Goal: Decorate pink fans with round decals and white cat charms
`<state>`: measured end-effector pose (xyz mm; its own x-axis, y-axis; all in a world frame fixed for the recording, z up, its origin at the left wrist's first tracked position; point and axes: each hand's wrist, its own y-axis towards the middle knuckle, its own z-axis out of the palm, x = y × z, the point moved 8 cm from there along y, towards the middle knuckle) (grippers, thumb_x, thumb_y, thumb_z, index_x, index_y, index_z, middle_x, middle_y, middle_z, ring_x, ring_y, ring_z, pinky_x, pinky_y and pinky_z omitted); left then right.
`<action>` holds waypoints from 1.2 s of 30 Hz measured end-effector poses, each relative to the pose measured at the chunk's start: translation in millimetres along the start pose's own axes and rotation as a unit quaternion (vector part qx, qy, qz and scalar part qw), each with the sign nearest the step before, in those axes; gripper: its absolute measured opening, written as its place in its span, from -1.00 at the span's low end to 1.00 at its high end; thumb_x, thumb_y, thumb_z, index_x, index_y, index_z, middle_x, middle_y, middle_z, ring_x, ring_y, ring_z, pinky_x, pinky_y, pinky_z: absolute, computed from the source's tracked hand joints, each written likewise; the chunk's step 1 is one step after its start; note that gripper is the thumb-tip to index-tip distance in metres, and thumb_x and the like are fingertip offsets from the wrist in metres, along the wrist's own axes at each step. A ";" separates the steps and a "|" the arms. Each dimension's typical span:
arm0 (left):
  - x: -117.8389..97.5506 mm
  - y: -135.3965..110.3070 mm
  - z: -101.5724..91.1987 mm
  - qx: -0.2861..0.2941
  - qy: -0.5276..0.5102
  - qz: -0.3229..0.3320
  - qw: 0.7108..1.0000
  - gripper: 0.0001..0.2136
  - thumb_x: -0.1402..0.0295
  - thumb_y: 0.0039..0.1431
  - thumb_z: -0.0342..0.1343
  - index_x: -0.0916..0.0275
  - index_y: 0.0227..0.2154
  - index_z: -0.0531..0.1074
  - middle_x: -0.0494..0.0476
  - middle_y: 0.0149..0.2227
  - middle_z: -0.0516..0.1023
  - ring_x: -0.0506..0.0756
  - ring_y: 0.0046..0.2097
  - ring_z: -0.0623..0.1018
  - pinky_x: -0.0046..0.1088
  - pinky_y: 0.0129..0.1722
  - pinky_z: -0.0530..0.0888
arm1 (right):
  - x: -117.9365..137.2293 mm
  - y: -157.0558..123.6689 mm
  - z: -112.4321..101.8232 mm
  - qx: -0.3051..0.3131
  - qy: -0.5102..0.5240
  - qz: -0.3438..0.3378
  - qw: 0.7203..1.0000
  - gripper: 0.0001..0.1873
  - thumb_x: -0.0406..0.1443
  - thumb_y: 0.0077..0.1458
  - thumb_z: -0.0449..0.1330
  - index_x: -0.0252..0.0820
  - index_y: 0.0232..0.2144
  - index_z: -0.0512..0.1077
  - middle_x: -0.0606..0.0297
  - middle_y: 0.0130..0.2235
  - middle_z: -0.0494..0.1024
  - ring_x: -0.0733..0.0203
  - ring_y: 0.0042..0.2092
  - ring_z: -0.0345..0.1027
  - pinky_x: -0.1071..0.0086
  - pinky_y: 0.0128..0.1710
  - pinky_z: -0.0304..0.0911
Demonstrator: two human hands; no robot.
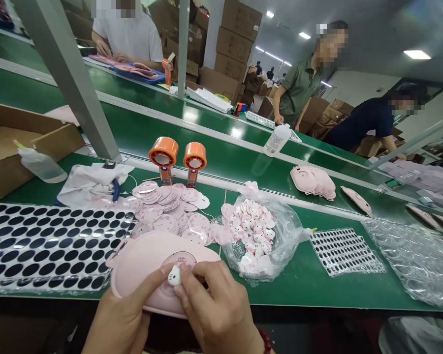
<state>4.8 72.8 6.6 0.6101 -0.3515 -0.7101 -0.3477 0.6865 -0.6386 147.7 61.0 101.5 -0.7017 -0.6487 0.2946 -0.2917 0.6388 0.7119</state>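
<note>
A pale pink oval case, with a round printed disc on its front, is held at the bench edge. My left hand grips its near-left side, the thumb reaching to a small white cat-head charm. That charm lies over the disc, and my right hand pinches it between thumb and fingers. Behind the case spreads a pile of round pink printed discs. A clear plastic bag of similar cat-head charms sits to the right. My fingers hide part of the disc.
Sheets of black dots lie left, smaller ones right, beside bubble wrap. Two orange fans stand behind the discs. A squeeze bottle, a carton and pink cases are around. Co-workers stand across the line.
</note>
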 end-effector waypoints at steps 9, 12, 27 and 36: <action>-14.0 -9.5 5.0 -0.051 0.025 0.022 0.998 -0.32 0.42 -0.74 0.55 0.22 -0.29 0.58 0.13 -0.13 0.74 0.26 -0.02 0.72 -0.63 -0.23 0.72 | 8.2 -0.3 4.4 0.035 -0.059 -0.054 0.996 -0.70 -0.43 0.50 0.11 -0.51 0.04 0.61 0.13 -0.20 0.61 0.11 -0.32 0.36 0.18 -0.44 0.33; -12.8 -9.5 10.1 -0.052 -0.005 0.008 0.999 -0.33 0.49 -0.76 0.51 0.18 -0.33 0.54 0.05 -0.29 0.69 0.23 -0.11 0.72 -0.61 -0.27 0.73 | 12.7 -1.0 6.1 0.025 -0.087 -0.064 0.994 -0.68 -0.46 0.48 0.07 -0.55 0.01 0.61 0.08 -0.19 0.63 0.09 -0.33 0.34 0.17 -0.52 0.24; 1.4 3.3 8.0 0.038 0.018 0.002 0.999 -0.37 0.20 -0.06 0.55 0.16 0.13 0.62 0.20 -0.02 0.75 0.35 0.08 0.75 -0.24 0.06 0.77 | -73.7 -18.5 24.4 0.029 0.274 0.338 0.900 -0.58 -0.10 0.20 0.43 -0.15 0.04 0.75 0.21 -0.04 0.75 0.02 -0.02 0.69 0.21 0.05 0.56; 5.1 5.0 8.1 0.064 0.032 -0.005 0.997 0.05 0.51 -0.54 0.66 0.04 0.24 0.58 0.12 0.35 0.57 0.46 0.43 0.48 -0.43 -0.03 0.77 | -65.0 -13.4 15.4 -0.009 0.194 0.245 0.950 -0.58 -0.09 0.38 0.32 -0.21 0.13 0.68 0.14 -0.01 0.73 0.07 -0.02 0.68 0.26 0.02 0.61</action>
<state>11.9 79.6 2.2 0.5652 -0.3965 -0.7234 -0.2451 0.7566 -0.6062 187.2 101.0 62.9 -0.4574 -0.3818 0.8031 0.0205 0.8984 0.4387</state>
